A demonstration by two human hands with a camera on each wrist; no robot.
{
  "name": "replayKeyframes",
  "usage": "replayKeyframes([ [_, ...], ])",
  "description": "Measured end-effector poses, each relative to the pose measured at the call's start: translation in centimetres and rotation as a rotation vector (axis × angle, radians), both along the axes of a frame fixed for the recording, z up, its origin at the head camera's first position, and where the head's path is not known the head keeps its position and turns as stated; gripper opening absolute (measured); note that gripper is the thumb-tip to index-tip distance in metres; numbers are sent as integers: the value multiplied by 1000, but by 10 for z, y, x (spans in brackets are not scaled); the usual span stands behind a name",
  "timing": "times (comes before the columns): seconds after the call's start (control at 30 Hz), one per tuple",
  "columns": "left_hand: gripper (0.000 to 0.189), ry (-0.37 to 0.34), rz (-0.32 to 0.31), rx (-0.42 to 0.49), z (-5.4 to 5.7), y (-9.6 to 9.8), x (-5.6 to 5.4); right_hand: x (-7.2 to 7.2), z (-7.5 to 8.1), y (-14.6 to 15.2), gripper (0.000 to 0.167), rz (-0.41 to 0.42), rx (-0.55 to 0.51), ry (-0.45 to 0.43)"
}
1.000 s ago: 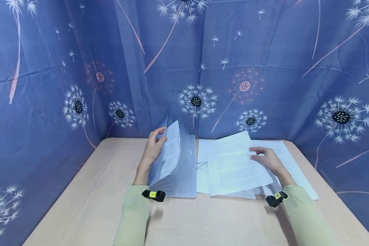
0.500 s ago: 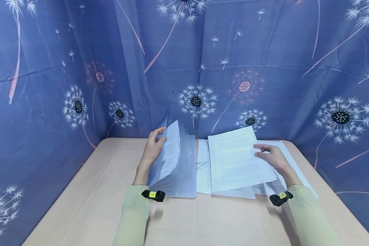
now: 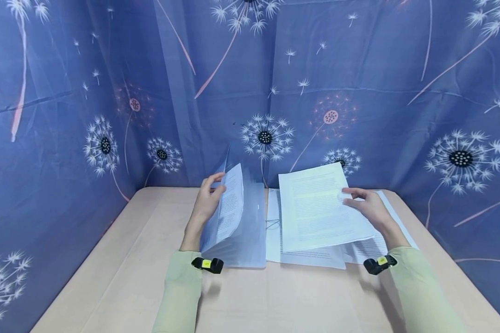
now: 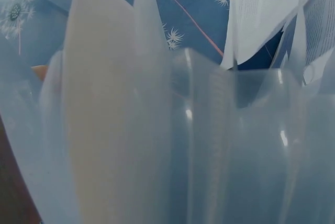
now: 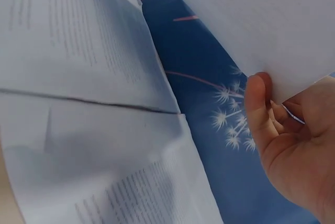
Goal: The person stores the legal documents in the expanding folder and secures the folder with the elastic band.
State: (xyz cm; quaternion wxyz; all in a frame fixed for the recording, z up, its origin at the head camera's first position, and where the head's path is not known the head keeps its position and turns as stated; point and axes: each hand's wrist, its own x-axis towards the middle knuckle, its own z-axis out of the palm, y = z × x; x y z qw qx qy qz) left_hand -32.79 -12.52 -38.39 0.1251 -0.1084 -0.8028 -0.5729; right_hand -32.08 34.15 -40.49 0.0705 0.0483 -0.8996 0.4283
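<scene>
My left hand (image 3: 208, 199) holds up the raised leaves of a clear-pocket folder (image 3: 256, 236), at the left middle of the table. A printed sheet (image 3: 232, 199) stands curved among those leaves. In the left wrist view translucent pockets (image 4: 241, 145) fill most of the picture and hide nearly all of that hand. My right hand (image 3: 368, 208) pinches printed paper (image 3: 316, 203) by its right edge, tilted above other pages. The right wrist view has the thumb and fingers of the right hand (image 5: 293, 145) at the corner of the raised paper (image 5: 277, 30).
More printed sheets (image 3: 312, 258) lie beneath the raised paper, overlapping toward the right. A thin dark looped outline (image 3: 272, 224) shows on the pages near the folder. The pale table (image 3: 129, 259) meets a blue dandelion-patterned curtain (image 3: 216, 115) at the back and sides.
My right hand has lifted the printed paper higher off the sheets below, moving slightly right and then up. The left hand and the folder have stayed in place.
</scene>
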Motion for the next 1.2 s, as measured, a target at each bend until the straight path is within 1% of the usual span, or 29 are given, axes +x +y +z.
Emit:
replayKeyframes([
  [0.17, 47, -15, -32, 25, 1, -1, 0, -2, 3, -8, 52, 0, -56, -6],
  [0.27, 47, -32, -47, 32, 5, 0, 3, -3, 3, -12, 53, -7, -87, -21],
  [0.37, 46, -37, -53, 21, 17, 2, 13, -5, 4, -16, 53, -12, -115, -37],
  [0.47, 44, -26, -48, 5, 28, 4, 25, -7, 6, -21, 53, -12, -136, -48],
  [0.5, 44, -22, -46, 2, 31, 5, 29, -7, 7, -23, 52, -12, -141, -50],
  [0.57, 43, -12, -40, 0, 33, 6, 32, -8, 10, -27, 52, -12, -143, -49],
  [0.7, 42, 2, -44, 2, 35, 7, 34, -11, 13, -34, 52, -20, -144, -51],
  [0.83, 41, -14, -52, -2, 34, 6, 33, -13, 16, -38, 51, -28, -151, -57],
  [0.93, 40, -29, -51, -3, 35, 6, 34, -14, 19, -43, 52, -24, -158, -62],
  [1.2, 40, -27, -35, -12, 35, 8, 35, -16, 30, -57, 51, 0, -190, -99],
])
